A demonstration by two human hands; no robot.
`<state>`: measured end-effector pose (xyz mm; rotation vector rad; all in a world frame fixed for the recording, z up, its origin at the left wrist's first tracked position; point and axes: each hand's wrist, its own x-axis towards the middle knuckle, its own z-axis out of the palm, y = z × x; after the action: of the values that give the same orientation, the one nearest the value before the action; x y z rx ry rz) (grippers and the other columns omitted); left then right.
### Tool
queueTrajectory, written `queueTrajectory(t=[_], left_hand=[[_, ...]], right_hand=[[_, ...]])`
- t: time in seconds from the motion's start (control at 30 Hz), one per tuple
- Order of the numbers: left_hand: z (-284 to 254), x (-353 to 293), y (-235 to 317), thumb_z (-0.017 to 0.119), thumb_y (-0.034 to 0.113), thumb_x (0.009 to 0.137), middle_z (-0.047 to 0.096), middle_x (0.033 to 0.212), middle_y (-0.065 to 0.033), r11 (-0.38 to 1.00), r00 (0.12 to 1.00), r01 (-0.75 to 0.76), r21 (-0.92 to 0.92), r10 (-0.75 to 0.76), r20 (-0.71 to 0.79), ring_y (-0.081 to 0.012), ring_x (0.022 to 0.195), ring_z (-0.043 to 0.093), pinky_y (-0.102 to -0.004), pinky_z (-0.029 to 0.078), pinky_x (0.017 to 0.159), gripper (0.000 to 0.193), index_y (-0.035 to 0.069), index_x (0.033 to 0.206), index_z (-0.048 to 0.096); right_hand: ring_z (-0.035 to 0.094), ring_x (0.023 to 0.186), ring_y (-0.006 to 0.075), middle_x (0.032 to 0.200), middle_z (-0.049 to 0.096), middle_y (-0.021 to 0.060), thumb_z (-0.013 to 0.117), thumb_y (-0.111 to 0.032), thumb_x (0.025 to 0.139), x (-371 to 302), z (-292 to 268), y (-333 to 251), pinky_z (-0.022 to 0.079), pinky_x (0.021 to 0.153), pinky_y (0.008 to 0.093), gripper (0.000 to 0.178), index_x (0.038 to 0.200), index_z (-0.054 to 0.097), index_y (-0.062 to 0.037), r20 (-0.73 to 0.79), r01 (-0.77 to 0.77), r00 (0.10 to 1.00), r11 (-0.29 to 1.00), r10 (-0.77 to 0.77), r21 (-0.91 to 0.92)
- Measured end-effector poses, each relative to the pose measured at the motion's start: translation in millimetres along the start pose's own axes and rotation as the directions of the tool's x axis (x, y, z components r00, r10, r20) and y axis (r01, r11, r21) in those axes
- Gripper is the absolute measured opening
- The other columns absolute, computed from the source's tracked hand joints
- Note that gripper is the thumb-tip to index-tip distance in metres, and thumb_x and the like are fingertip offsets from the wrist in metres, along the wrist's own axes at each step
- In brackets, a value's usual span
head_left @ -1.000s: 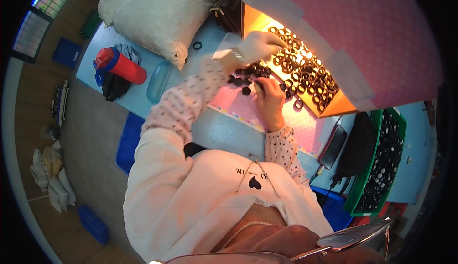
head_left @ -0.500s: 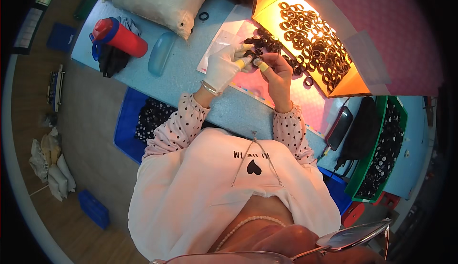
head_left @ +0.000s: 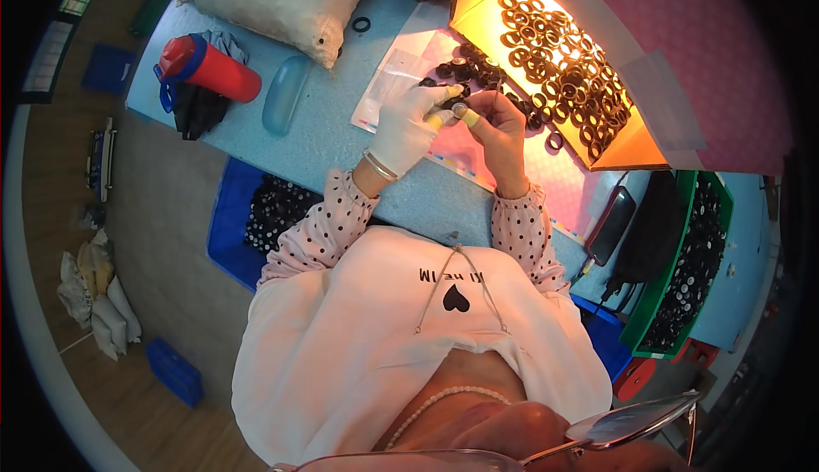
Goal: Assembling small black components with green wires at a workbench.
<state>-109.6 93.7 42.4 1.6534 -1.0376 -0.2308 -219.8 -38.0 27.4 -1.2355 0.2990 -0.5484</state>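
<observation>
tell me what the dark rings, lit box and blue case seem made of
Dark rings: probably rubber or plastic, slightly glossy, judging by their bright highlights. Lit box: likely cardboard, fairly matte, judging by its flat panels and thin edges. Blue case: probably smooth plastic, judging by its translucent look.

Small black part (head_left: pixel 459 107), round, pinched between fingers (head_left: pixel 469 118)

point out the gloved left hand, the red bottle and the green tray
Gloved left hand (head_left: pixel 403 131): head view, back of the hand.
Red bottle (head_left: pixel 224 77): head view, middle of its red body.
Green tray (head_left: pixel 641 329): head view, its lower left wall.
</observation>
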Motion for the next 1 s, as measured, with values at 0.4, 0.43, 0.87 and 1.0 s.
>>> queueTrajectory(t=[0.4,0.43,0.87,1.0], left_hand=[[17,-4,6,0.080,0.019,0.078,0.070,0.095,-0.0138,0.981,0.988,0.155,0.113,-0.155,-0.007,-0.0195,0.082,0.069,-0.0299,0.055,0.073,0.046,0.001,0.118,0.065],[17,-3,7,0.081,0.020,0.077,0.070,0.094,-0.0137,0.979,0.983,0.183,0.089,-0.185,0.005,-0.0197,0.081,0.069,-0.0299,0.055,0.073,0.045,0.001,0.116,0.066],[-10,-7,3,0.061,0.005,0.093,0.058,0.083,-0.0011,0.797,0.895,0.435,-0.419,-0.433,0.105,-0.0079,0.064,0.057,-0.0229,0.049,0.057,0.024,-0.002,0.116,0.058],[-17,-10,5,0.059,0.004,0.093,0.058,0.086,-0.0009,0.759,0.897,0.424,-0.495,-0.427,0.114,-0.0077,0.065,0.057,-0.0221,0.049,0.057,0.026,-0.001,0.119,0.057]], right_hand=[[0.041,0.052,0.0012,0.069,0.060,-0.0011,0.071,-0.003,0.087,0,1,14,0.029,0.045,0.0176,0.008,0.084,0.064,-0.0001,-0.099,-0.126,0.985,0.984,0.139,0.124],[0.042,0.052,0.0016,0.069,0.061,-0.0004,0.070,-0.004,0.087,-1,0,15,0.030,0.045,0.0177,0.009,0.083,0.064,0.0000,-0.090,-0.125,0.986,0.979,0.141,0.160],[0.051,0.069,0.0077,0.081,0.062,0.0015,0.057,-0.013,0.097,4,-7,17,0.042,0.060,0.0225,0.015,0.094,0.062,0.0015,0.092,0.026,0.996,0.949,0.004,-0.315],[0.052,0.062,0.0100,0.069,0.058,0.0054,0.057,-0.010,0.094,3,-3,10,0.042,0.057,0.0265,0.014,0.093,0.065,0.0011,0.193,0.135,0.981,0.812,-0.028,-0.567]])
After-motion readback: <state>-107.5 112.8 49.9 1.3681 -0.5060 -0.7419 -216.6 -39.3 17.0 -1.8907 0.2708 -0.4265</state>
